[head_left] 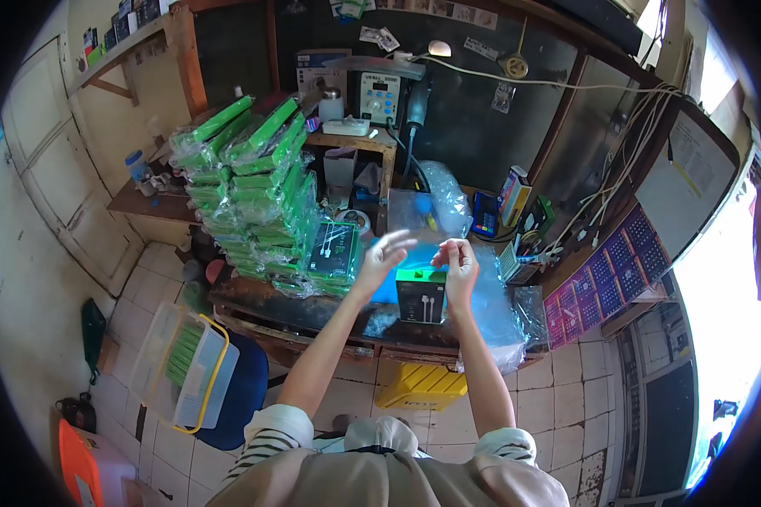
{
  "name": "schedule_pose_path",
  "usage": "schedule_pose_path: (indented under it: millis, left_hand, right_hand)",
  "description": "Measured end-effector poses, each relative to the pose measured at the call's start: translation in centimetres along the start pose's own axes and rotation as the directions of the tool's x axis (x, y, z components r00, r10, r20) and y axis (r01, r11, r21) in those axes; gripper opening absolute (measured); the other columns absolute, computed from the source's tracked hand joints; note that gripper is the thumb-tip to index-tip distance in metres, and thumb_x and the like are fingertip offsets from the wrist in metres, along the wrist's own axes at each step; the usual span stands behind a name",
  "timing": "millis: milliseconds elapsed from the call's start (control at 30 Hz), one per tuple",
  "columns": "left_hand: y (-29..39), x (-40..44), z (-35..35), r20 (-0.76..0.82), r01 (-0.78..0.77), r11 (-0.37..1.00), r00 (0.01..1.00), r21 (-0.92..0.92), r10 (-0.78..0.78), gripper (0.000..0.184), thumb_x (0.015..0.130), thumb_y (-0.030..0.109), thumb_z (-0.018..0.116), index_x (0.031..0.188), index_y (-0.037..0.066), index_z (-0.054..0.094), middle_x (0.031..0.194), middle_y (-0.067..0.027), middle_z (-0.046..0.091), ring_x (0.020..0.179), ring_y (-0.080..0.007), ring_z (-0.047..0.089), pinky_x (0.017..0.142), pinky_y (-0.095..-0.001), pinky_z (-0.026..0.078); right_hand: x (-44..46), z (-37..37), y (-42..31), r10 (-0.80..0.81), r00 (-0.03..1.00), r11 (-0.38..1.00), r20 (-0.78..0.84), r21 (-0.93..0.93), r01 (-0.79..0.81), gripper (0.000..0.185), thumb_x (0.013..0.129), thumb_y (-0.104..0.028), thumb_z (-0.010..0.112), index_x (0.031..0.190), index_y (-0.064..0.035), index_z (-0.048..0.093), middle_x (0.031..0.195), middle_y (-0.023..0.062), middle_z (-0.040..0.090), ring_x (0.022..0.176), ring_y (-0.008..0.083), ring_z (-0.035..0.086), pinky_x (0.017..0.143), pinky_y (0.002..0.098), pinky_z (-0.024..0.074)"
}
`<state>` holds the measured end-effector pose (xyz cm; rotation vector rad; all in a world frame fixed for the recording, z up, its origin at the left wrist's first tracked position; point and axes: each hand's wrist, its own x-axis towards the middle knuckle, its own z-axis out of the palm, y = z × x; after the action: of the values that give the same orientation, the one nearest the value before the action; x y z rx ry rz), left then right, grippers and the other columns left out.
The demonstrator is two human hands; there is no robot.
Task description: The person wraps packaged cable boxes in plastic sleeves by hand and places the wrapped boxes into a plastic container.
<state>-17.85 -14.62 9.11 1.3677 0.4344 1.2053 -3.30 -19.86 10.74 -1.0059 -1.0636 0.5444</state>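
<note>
Packs (258,198) at left look wrapped; centre box (419,304) seems underway.
Your left hand (384,255) spreads, empty; right hand (461,264) curled, grip unclear.

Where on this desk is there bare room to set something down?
A small patch of dark desk shows between the left forearm and the black box. Right of the right hand, plastic sheeting covers the top: open, not bare. Crowded: the left, under the green stack, and the back right, around the pen holder.

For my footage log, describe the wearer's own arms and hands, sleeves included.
The left hand and right hand are ungloved. The forearms are bare, no watch visible. The sleeves are pale with dark stripes and end in plain pale cuffs.
</note>
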Motion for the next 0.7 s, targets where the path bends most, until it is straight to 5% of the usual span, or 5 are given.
schedule_pose_path:
  millis: [167, 300, 400, 500, 700]
  left_hand:
    - [-4.4, -1.1, 1.0, -0.085, 0.041, 0.999, 0.995, -0.024, -0.043, 0.018, 0.088, 0.016, 0.052, 0.083, 0.0, 0.058, 0.08, -0.0071, 0.064, 0.076, -0.0109, 0.061, 0.07, -0.0218, 0.047]
    - [-3.6, -0.4, 2.5, -0.32, 0.037, 0.996, 0.947, 0.084, -0.008, 0.021, 0.088, 0.018, 0.054, 0.08, -0.001, 0.058, 0.076, -0.007, 0.064, 0.072, -0.011, 0.061, 0.065, -0.0222, 0.047]
    - [-3.9, -0.5, 2.8, -0.414, 0.032, 0.979, 0.908, 0.202, 0.056, 0.023, 0.087, 0.019, 0.055, 0.077, -0.001, 0.06, 0.072, -0.0062, 0.064, 0.068, -0.0087, 0.06, 0.063, -0.0225, 0.046]
    - [-4.1, -0.4, 2.3, -0.425, 0.004, 0.975, 0.9, 0.222, 0.093, 0.023, 0.087, 0.02, 0.056, 0.078, -0.001, 0.06, 0.07, -0.0056, 0.064, 0.066, -0.0085, 0.06, 0.061, -0.0221, 0.045]
    - [-3.7, 0.3, 1.2, -0.445, -0.003, 0.984, 0.892, 0.176, 0.082, 0.023, 0.086, 0.02, 0.056, 0.077, -0.001, 0.06, 0.072, -0.0053, 0.063, 0.063, -0.0103, 0.059, 0.059, -0.0228, 0.045]
  right_hand:
    - [0.5, -0.6, -0.3, 0.025, 0.998, 0.999, -0.054, 0.022, -0.024, 0.024, 0.091, -0.023, 0.047, 0.081, -0.0018, 0.053, 0.061, 0.0036, 0.053, 0.055, 0.01, 0.053, 0.052, 0.0224, 0.0403]
    - [0.1, -1.3, 1.1, 0.041, 0.994, 0.997, -0.097, -0.065, -0.047, 0.024, 0.09, -0.025, 0.05, 0.083, -0.0022, 0.052, 0.065, 0.0033, 0.055, 0.06, 0.0095, 0.053, 0.057, 0.0224, 0.0413]
    - [-1.4, -0.9, 2.5, 0.108, 0.979, 0.969, -0.171, -0.201, -0.142, 0.024, 0.085, -0.025, 0.058, 0.082, -0.0019, 0.054, 0.071, 0.0042, 0.058, 0.067, 0.0095, 0.054, 0.065, 0.0244, 0.0428]
    - [-1.9, -0.6, 4.4, 0.014, 0.976, 0.944, -0.216, -0.32, -0.084, 0.023, 0.086, -0.023, 0.055, 0.077, -0.0013, 0.054, 0.07, 0.005, 0.058, 0.069, 0.0101, 0.053, 0.066, 0.0256, 0.0424]
    - [-0.2, 0.0, 3.7, 0.081, 0.979, 0.978, -0.189, -0.175, -0.115, 0.023, 0.089, -0.019, 0.051, 0.074, -0.0016, 0.051, 0.065, 0.0035, 0.055, 0.06, 0.0082, 0.051, 0.058, 0.0237, 0.0414]
